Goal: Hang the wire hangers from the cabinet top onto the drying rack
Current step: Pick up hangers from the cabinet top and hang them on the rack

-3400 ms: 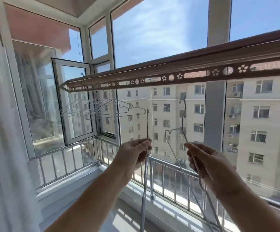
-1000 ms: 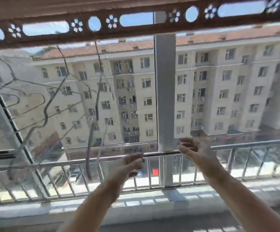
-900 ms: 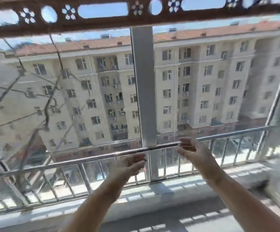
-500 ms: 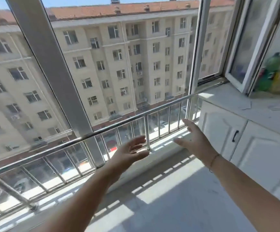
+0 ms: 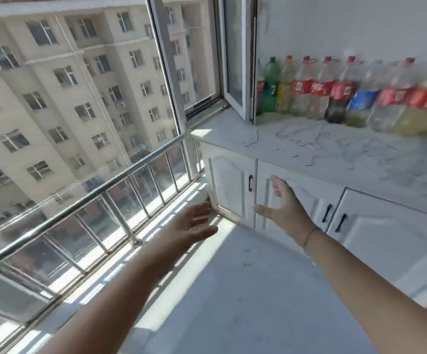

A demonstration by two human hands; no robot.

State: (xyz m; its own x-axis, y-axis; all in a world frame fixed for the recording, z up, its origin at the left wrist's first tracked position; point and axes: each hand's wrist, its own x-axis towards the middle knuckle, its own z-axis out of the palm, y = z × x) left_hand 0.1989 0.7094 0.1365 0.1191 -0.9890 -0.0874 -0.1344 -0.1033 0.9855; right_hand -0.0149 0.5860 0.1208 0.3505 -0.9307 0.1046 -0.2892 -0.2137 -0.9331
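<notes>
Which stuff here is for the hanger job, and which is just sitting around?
For the job: wire hangers, blurry, on the cabinet top; left hand and right hand, both empty.
Just there: bottles, railing, cabinet doors.

A pale, marble-patterned tabletop caps a white cabinet on a sunlit balcony, running from the window corner along the wall to the right. A loose tangle of thin wire hangers lies flat across its middle, blurred and hard to count, some reaching close to the front edge. Behind them, against the wall, a row of plastic drink bottles stands upright side by side, most with red labels, with a green bottle near the left end and a blue-labelled bottle further along. Sunlight falls on the tabletop's left corner.
</notes>
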